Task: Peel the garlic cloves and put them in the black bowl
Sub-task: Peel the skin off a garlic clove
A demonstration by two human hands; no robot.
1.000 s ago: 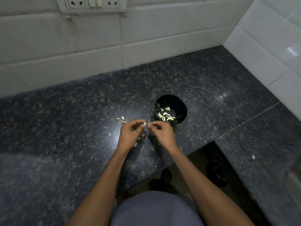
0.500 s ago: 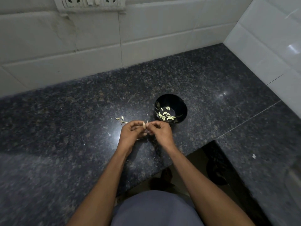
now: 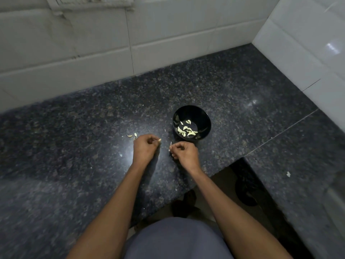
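I see left hand (image 3: 144, 147) curled, pinching a garlic clove (image 3: 159, 140) at its fingertips | right hand (image 3: 183, 153) curled, pinching a strip of skin (image 3: 170, 146), apart from the left | black bowl (image 3: 192, 122) just beyond the right hand, peeled cloves (image 3: 186, 129) inside | scraps (image 3: 132, 135) on granite counter (image 3: 74, 146) by the left hand

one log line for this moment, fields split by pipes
left hand: pinches garlic clove | right hand: pinches peel strip | black bowl: holds peeled cloves
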